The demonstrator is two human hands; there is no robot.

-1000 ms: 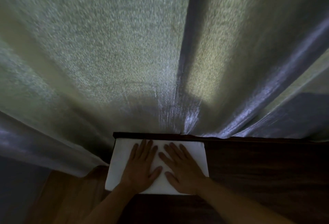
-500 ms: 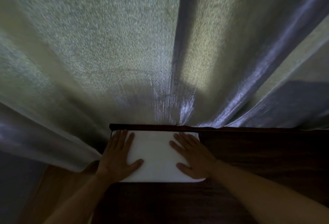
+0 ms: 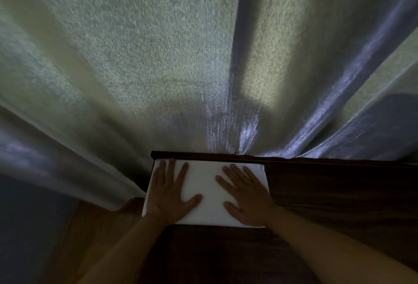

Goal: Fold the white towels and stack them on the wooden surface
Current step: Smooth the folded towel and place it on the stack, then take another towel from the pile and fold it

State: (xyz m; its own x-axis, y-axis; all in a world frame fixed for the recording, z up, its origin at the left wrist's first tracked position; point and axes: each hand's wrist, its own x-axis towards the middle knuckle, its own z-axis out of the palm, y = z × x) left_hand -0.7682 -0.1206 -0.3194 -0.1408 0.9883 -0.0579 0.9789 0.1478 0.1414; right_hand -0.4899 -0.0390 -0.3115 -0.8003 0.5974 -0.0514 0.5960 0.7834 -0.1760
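- Head view: my left hand and right hand lie flat, fingers spread, gripping nothing, pressing the folded white towel.
- Towel under both palms rests on the wooden surface; folding appears done. Further towels: none visible.

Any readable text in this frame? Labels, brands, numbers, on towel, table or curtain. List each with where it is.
None: no word, label, brand, number or sign shows anywhere.
Folded white towel: plain, no tag or print visible; both flat hands cover part of it.
Dark wooden surface: grain only.
Pale textured curtain: woven speckle only, blurred, no lettering.
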